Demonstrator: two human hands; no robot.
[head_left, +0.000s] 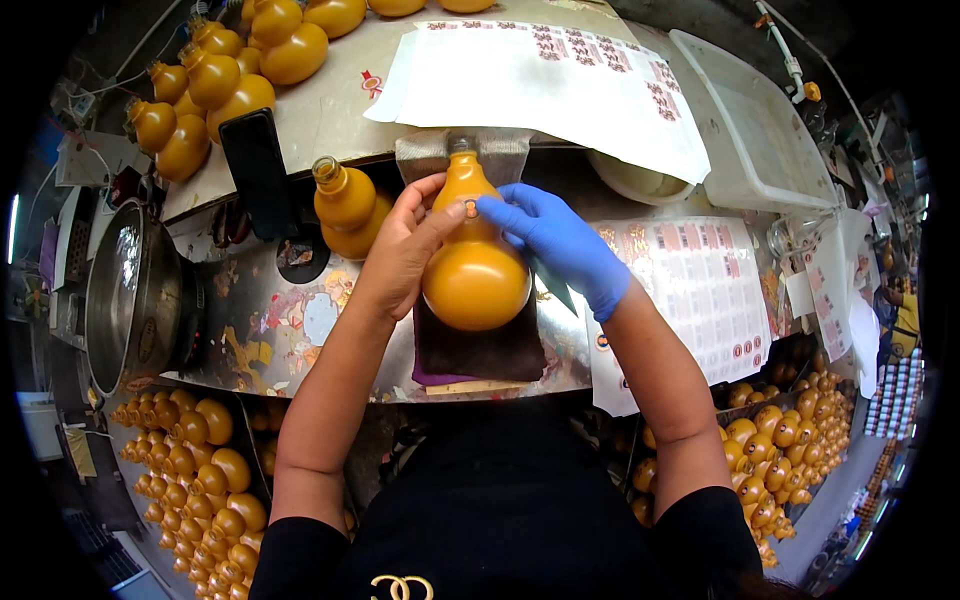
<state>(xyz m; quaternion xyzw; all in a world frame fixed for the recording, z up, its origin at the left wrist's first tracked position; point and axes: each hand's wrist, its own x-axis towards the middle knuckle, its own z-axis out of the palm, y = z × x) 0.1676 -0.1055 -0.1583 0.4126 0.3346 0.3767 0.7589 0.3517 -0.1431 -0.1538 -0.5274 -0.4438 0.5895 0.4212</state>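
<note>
A glossy amber gourd-shaped bottle [477,285] lies tilted over a dark cloth pad [475,350], its clear glass mouth pointing away from me. My left hand [400,240], bare, is wrapped round its left side, with the thumb on the narrow waist. A small orange-and-dark sticker [471,208] sits there, between my two thumbs. My right hand [570,240], in a blue glove, presses its thumb beside the sticker. From under that palm pokes a thin green flat piece [555,286]; the fingers around it are partly hidden.
Another gourd bottle [347,205] stands left of my left hand, near a propped black phone [255,170]. Sticker sheets [690,300] lie to the right, a white sheet [530,85] ahead. A metal pan [125,295] stands left, a plastic tub [750,125] right. Bottles crowd the floor below.
</note>
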